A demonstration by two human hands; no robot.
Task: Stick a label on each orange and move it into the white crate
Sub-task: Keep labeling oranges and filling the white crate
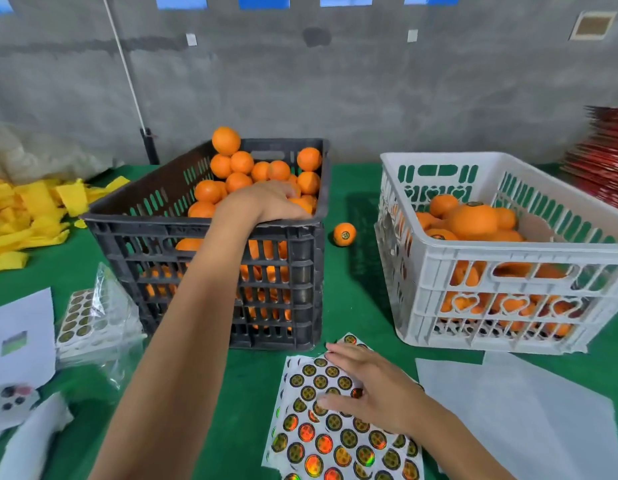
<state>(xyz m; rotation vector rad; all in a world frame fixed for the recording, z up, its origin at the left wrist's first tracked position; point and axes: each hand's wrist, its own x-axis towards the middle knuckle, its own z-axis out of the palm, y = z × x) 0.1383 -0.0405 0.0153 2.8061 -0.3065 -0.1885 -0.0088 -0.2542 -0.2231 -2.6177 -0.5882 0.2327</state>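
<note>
A black crate [210, 233] heaped with several oranges [238, 162] stands at the middle. My left hand [269, 202] reaches over its near rim and curls round an orange [302, 204] at the front right of the heap. A white crate [508, 271] to the right holds several labelled oranges [472, 220]. One labelled orange [344, 234] lies on the green table between the crates. My right hand [373, 386] lies on a sheet of round holographic labels [338, 434] in front of me, its fingers spread flat over the stickers.
Yellow wrappers [26, 216] are piled at the far left. A bagged stack of label sheets [92, 323] lies left of the black crate, with white papers [20, 341] beside it. Another white sheet [529, 414] lies at the right front. Red boxes [602, 161] are stacked far right.
</note>
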